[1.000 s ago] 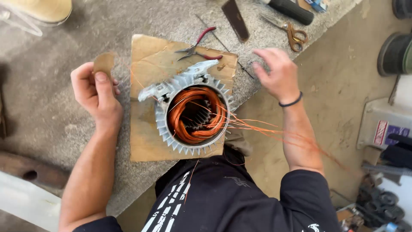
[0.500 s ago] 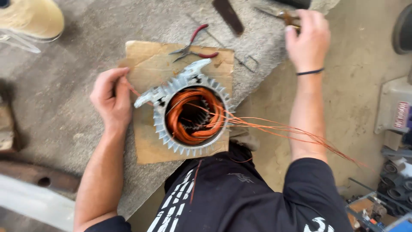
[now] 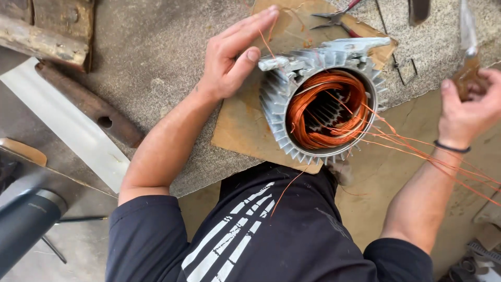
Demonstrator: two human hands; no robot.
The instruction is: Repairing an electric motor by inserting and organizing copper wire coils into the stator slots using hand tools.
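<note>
A: Where's the stator?

B: Finned grey aluminium motor stator housing [image 3: 321, 104] lies on the brown cardboard sheet [image 3: 245, 130], tipped toward me. Orange copper winding coil [image 3: 323, 107] sits in the bore; I'd say the work is partway, with loose copper wire strands [image 3: 417, 151] trailing to 4 o'clock.

A: Hands?

B: My left hand [image 3: 235, 57], fingers spread flat, steadies it at 10 o'clock. My right hand [image 3: 467, 107] at 3 o'clock is clenched on a wooden-handled metal tool [image 3: 467, 49]. Red-handled pliers [image 3: 336, 18] lie untouched at 12.
</note>
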